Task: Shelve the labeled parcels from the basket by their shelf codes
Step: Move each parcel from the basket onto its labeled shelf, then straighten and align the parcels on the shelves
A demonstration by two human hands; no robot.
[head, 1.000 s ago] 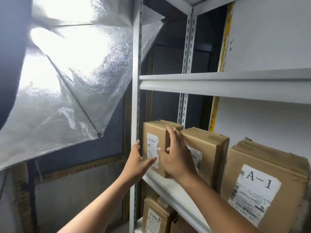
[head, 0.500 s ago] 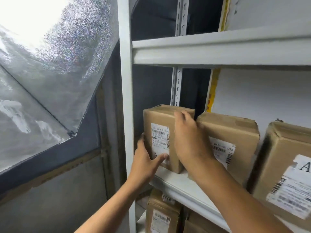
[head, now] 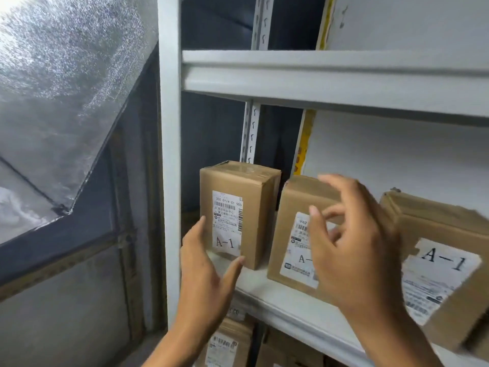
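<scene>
Both hands have come off the leftmost parcel [head: 239,213] since half a second ago, when the right hand lay over its top right corner and the left thumb pressed its label. The left hand [head: 205,263] now hovers just in front of that box's lower left corner, fingers straight and thumb spread, holding nothing. The right hand [head: 352,245] floats in front of the middle parcel [head: 296,234], fingers loosely curled and apart, gripping nothing.

The leftmost parcel stands upright at the left end of the shelf [head: 277,290], long axis vertical, its A-1 label facing outward. Three parcels stand in a row on this shelf: that one, the middle one leaning slightly, and a third parcel [head: 447,263] at the right, also marked A-1. More boxes [head: 227,343] sit on the level below.
</scene>
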